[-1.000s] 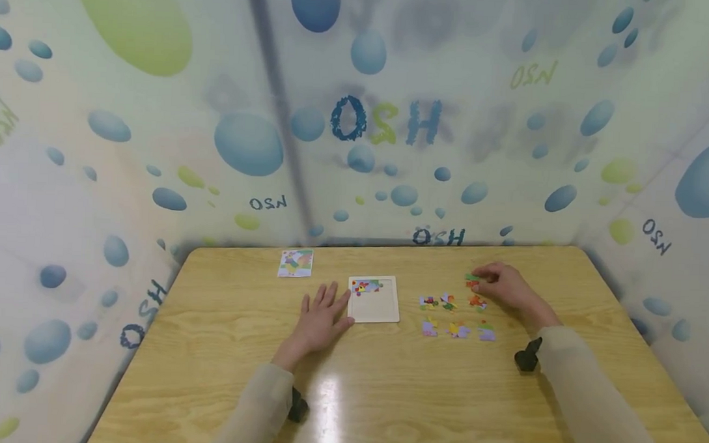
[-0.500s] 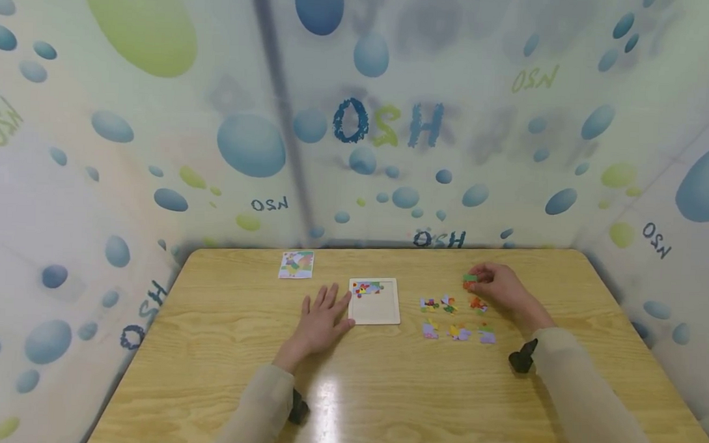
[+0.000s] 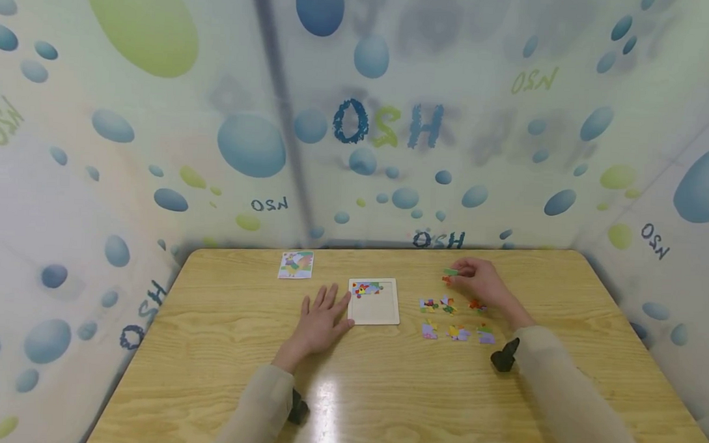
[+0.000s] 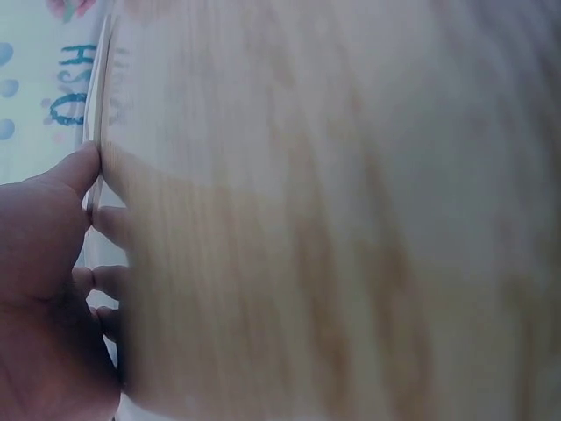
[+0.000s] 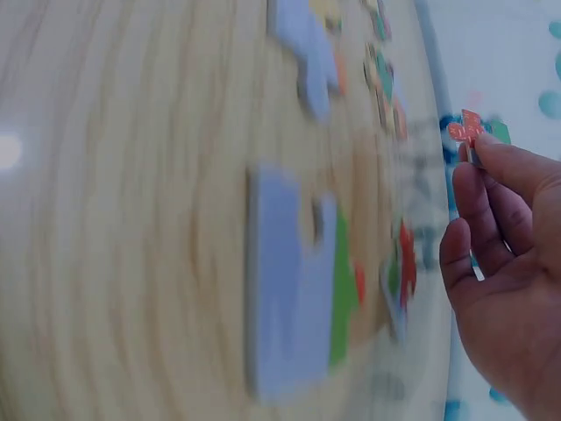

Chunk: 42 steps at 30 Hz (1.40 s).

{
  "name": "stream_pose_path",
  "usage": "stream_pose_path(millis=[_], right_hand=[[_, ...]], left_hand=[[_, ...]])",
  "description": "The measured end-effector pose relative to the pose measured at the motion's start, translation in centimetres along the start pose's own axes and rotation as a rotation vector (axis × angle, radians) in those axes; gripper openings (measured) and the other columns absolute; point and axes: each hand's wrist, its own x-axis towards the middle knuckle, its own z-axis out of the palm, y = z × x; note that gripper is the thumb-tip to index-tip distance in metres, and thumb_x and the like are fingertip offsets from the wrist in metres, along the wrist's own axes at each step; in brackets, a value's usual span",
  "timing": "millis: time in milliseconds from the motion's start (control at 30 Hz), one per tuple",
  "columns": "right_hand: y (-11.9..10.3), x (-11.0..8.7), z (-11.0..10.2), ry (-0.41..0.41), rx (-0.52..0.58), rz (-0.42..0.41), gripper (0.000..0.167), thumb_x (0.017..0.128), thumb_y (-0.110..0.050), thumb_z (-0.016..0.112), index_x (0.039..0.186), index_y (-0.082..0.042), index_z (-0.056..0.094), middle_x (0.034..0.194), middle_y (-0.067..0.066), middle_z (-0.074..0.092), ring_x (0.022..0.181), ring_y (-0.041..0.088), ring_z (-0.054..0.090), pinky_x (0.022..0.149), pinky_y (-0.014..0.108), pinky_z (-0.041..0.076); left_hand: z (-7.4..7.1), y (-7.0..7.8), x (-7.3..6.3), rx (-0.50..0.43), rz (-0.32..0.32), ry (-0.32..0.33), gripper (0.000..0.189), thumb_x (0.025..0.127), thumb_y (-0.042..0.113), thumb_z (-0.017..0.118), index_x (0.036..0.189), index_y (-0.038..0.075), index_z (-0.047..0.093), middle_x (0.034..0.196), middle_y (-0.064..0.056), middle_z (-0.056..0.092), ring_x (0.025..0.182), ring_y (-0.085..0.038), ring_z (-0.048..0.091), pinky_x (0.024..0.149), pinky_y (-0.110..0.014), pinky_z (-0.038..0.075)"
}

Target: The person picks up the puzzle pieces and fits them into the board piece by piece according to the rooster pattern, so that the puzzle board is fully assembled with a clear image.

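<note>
My right hand (image 3: 481,280) pinches a red and green puzzle piece (image 5: 471,129) between thumb and fingers, raised above the table behind the loose pieces. My left hand (image 3: 318,318) lies spread on the table, its thumb and fingertips at the left edge of a square, pale puzzle tray (image 3: 375,312). A joined strip of colourful pieces (image 3: 366,288) fills part of the tray's top left. Right of the tray lie several loose puzzle pieces (image 3: 458,333) in two rows; one lilac and green piece (image 5: 289,289) shows large in the right wrist view.
A square picture card (image 3: 296,264) lies at the back left of the wooden table (image 3: 384,392). Behind the table's far edge rises a patterned wall (image 3: 481,121). A dark wrist camera (image 3: 504,355) hangs at the right sleeve.
My right hand has moved left and lifted the red and green puzzle piece, carrying it away from the right end of the loose pieces. The left hand stays in place.
</note>
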Motion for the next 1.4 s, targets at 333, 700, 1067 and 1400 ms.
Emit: stream_pose_path(millis=[333,700,1067,1400], right_hand=[[-2.9,1.4,3.9,-0.037,0.088,-0.004,0.029,0.099,-0.011,0.069,0.123,0.005,0.064,0.116,0.021,0.067,0.108,0.036,0.064,0.091,0.049,0.053],[-5.5,2.9,8.3,-0.06,0.082,-0.047,0.018,0.096,-0.008,0.072,0.112,-0.002,0.068,0.106,0.011,0.069,0.099,0.028,0.066,0.088,0.044,0.054],[-6.6,3.2,10.2,-0.101,0.105,-0.012,0.017,0.095,-0.006,0.073,0.11,-0.002,0.069,0.106,0.01,0.069,0.1,0.026,0.065,0.091,0.045,0.052],[-6.9,3.4,10.9,-0.114,0.021,-0.013,0.02,0.096,-0.008,0.072,0.114,0.0,0.07,0.098,0.008,0.066,0.087,0.021,0.058,0.079,0.038,0.05]], left_hand=[[0.1,-0.3,0.1,0.021,-0.014,-0.009,0.064,0.107,0.043,0.052,0.161,0.013,0.036,0.169,-0.019,0.014,0.155,-0.042,0.005,0.117,-0.07,0.002],[0.0,-0.3,0.1,0.028,-0.02,-0.021,0.065,0.107,0.044,0.052,0.161,0.014,0.035,0.169,-0.019,0.013,0.155,-0.041,0.005,0.118,-0.069,0.002],[0.4,-0.3,0.2,0.02,-0.022,-0.027,0.065,0.107,0.044,0.051,0.162,0.015,0.033,0.17,-0.017,0.011,0.156,-0.04,0.002,0.118,-0.068,0.0],[0.2,-0.3,0.1,0.001,-0.007,-0.01,0.064,0.107,0.041,0.053,0.161,0.011,0.036,0.169,-0.021,0.013,0.155,-0.043,0.005,0.117,-0.07,0.0]])
